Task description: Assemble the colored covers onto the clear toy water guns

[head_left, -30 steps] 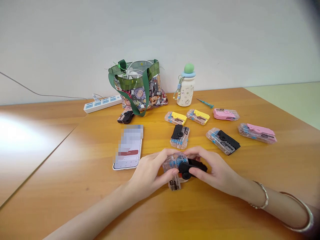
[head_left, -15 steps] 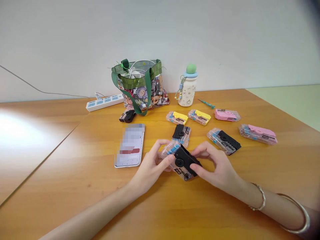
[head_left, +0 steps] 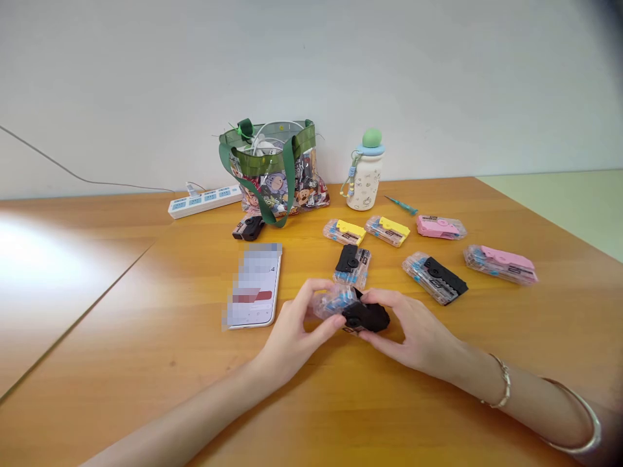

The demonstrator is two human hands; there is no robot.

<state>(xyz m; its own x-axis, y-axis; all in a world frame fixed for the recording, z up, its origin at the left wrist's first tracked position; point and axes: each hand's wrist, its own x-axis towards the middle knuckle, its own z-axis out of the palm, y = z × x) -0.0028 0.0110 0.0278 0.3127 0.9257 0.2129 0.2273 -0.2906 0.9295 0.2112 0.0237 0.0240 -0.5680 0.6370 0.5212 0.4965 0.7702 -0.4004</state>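
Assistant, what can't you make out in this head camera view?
Head view:
The black piece on the clear packet: partly hidden by the left hand and right hand.
The phone screen: pixelated.
Printing on the pink packet: too small to read.

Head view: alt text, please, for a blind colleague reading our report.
The left hand and right hand hold a black item in clear packaging at a wooden table. Similar black, yellow and pink packs lie beyond it, with a phone to the left.
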